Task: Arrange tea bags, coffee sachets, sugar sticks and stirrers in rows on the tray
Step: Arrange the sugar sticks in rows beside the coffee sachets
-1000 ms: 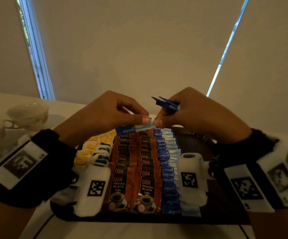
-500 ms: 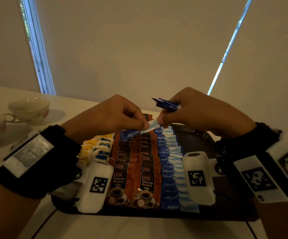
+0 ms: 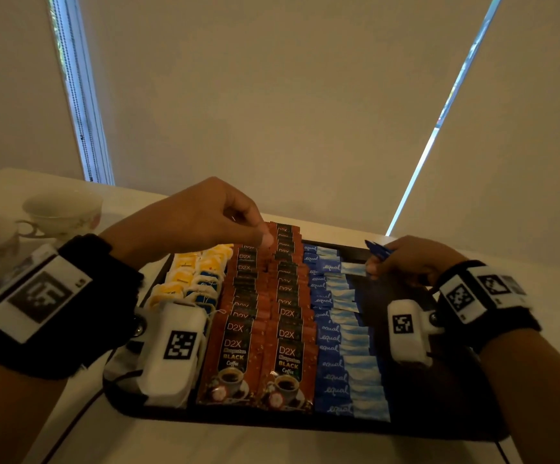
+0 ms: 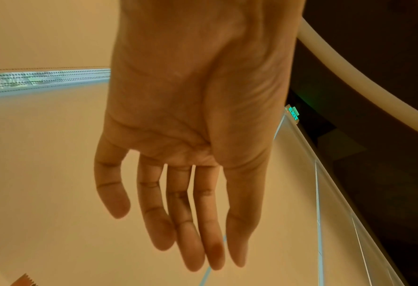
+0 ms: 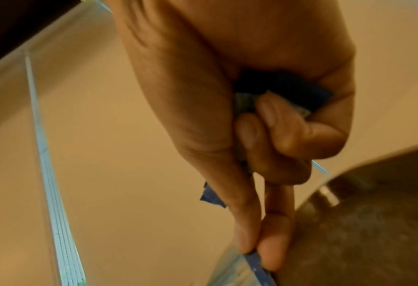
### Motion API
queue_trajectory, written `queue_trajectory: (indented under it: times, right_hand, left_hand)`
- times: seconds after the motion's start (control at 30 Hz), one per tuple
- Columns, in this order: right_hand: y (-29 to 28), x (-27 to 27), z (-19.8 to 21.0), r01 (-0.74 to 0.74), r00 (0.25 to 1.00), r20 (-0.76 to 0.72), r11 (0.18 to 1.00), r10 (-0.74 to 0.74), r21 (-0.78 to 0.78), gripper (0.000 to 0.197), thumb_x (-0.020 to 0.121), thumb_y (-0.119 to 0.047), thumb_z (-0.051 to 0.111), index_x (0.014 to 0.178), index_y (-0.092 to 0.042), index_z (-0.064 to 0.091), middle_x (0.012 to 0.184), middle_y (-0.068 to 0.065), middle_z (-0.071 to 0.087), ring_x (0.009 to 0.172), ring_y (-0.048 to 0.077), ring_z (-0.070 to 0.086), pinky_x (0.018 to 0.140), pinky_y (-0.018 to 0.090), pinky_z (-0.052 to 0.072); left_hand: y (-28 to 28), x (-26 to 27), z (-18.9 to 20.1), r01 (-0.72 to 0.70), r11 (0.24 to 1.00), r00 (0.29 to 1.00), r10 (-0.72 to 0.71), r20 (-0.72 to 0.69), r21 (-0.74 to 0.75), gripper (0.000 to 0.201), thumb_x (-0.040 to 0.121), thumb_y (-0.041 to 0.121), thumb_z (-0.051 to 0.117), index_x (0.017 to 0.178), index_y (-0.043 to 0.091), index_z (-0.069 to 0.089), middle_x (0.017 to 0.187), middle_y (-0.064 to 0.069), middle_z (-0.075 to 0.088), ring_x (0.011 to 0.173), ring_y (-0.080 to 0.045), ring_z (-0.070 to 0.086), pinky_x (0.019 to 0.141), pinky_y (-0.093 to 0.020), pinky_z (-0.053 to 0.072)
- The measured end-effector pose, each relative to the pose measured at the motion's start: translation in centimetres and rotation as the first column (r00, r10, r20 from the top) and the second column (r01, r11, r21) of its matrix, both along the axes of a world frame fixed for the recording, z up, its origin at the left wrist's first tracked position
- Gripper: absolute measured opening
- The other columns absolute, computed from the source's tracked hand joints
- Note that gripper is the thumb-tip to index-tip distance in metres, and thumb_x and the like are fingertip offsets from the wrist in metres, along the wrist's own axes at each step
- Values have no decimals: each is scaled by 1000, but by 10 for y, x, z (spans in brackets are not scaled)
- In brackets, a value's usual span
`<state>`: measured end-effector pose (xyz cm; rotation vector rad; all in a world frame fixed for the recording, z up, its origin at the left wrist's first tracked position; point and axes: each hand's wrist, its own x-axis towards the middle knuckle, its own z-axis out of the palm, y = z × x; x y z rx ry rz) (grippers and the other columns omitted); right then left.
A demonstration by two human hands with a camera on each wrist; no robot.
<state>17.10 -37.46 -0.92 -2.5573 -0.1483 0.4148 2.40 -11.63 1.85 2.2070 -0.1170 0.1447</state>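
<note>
On the dark tray (image 3: 439, 390), rows of tea bags (image 3: 191, 279), D2X coffee sachets (image 3: 258, 329) and blue Equal sugar sticks (image 3: 335, 336) lie side by side. The right hand (image 3: 412, 259) pinches one sugar stick (image 3: 349, 268) at the row's far end, spare sticks bunched in its grip. The left hand (image 3: 188, 222) hovers over the sachets, fingers relaxed, holding nothing.

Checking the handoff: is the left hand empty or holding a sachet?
Empty: the left hand shows a bare palm with relaxed, straight fingers, nothing between them.

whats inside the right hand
The right hand has a bundle of blue sugar sticks curled in its palm; thumb and forefinger pinch one more stick. Their count is hidden.
</note>
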Motion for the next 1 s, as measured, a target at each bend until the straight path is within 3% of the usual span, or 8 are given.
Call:
queue_trajectory:
  times: [0.17,0.27,0.33,0.5,0.63,0.73,0.83,1.0]
  right_hand:
    - [5,10,-15,-12,999,-50,999,9,-53,8,79,-16,73,82,-11,69,70,4,62,32,3,44,28,12,28]
    - [8,11,-17,-18,999,-35,996,15,-86,14,76,-18,76,87,-10,70,51,-4,57,48,10,41,27,11,28]
    - [9,11,-18,-15,999,-31,997,13,-82,12,75,-19,77,83,-12,70,50,-5,55,51,10,40,31,13,31]
    - [11,9,-17,-4,1000,-16,1000,4,-26,25,73,-21,78,88,-3,69,70,2,63,67,13,50,61,24,39]
    - [16,-12,8,-84,989,130,994,75,67,21,80,-28,71,78,-9,63,66,0,59,63,12,52,59,23,37]
    - [34,-42,31,-306,950,29,915,310,264,25,75,-32,70,87,-10,67,63,-1,58,55,13,50,57,21,42]
    - [52,-66,39,-430,822,-149,771,550,471,32,73,-25,66,95,-2,65,56,-3,53,37,4,31,36,14,22]
    - [65,-75,29,-455,703,-209,655,680,603,16,89,-12,53,95,-5,66,60,-1,51,34,1,27,35,14,17]
  left_hand:
    - [1,0,-2,19,1000,1000,-19,-14,24,35,60,42,71,83,16,76,85,7,74,87,-9,68,90,-34,51]
    - [3,1,-2,23,999,1000,-22,-16,43,37,59,44,71,83,16,76,85,8,74,88,-9,68,90,-35,51]
    - [3,2,-2,27,998,999,-26,-19,51,36,59,43,71,83,17,76,85,7,74,88,-11,68,92,-38,51]
    - [4,5,-4,29,997,999,-27,-25,76,36,60,43,71,84,16,75,84,8,74,86,-8,67,91,-35,51]
    - [0,6,-6,-2,998,999,-1,36,68,40,60,46,68,86,17,75,85,4,74,86,-11,67,88,-34,52]
    - [-9,6,-5,-35,999,991,30,131,37,42,61,51,63,93,24,72,87,5,71,86,-10,66,81,-26,52]
    - [-22,2,-2,16,1000,978,-11,208,-24,45,64,49,63,102,27,69,86,4,69,82,-8,67,71,-17,52]
    - [-30,3,-5,72,993,967,-46,251,-94,14,74,22,72,84,14,71,78,-9,70,68,-14,66,62,-18,53]
